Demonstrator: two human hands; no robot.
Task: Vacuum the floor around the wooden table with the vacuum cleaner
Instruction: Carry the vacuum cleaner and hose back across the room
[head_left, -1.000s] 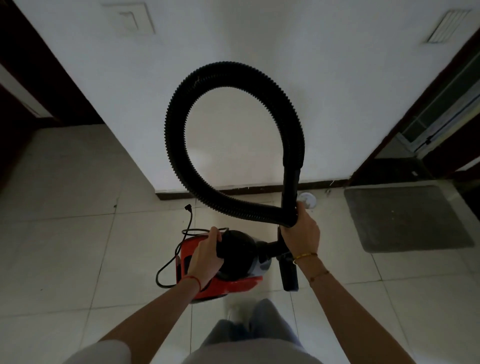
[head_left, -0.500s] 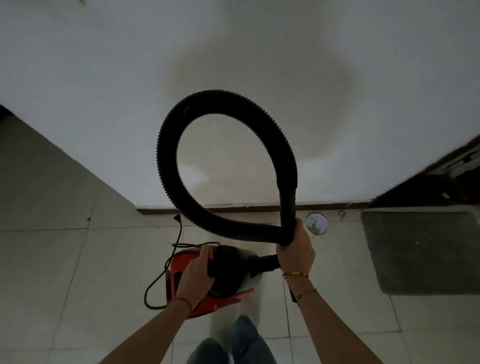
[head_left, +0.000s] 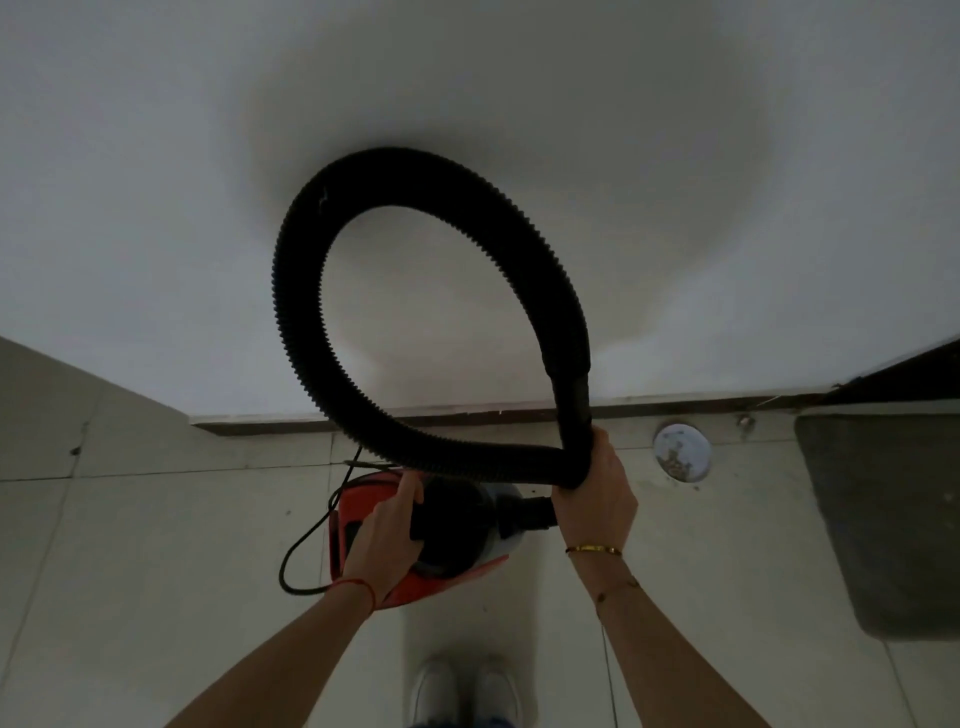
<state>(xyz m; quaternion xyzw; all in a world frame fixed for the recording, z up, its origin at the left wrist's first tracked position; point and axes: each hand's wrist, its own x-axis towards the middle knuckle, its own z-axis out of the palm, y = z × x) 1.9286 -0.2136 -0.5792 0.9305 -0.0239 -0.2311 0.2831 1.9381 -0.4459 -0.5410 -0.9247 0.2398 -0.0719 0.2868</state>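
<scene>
A person looks down at their own two bare arms, holding a vacuum (head_left: 415, 540) above a pale tiled floor (head_left: 156, 571). The light is dim.

The vacuum is a small canister with a red body and a black top, seen from above near the lower middle of the view. The left hand (head_left: 384, 535) is closed around the black handle on its top, fingers curled over it. A thin red string circles that wrist.

The right hand (head_left: 595, 499) is clamped on the hose (head_left: 306, 332), where two parts of it cross just to the right of the canister. The hose is black and ribbed. From that grip it rises in one large loop, up and to the left, over the top and back down to the hand, ending in a smooth black cuff. A gold bracelet (head_left: 593, 549) sits on the right wrist.

A black cord (head_left: 301, 545) hangs in a loose curve off the left side of the canister.

Straight ahead stands a plain white wall (head_left: 467, 78) with a dark baseboard (head_left: 291, 423) along its foot. A round floor drain (head_left: 681, 453) lies in the tiles near the wall, to the right of the right hand. A dark grey mat (head_left: 883, 519) lies at the far right. Two white shoes (head_left: 462, 691) show at the bottom edge, blurred.
</scene>
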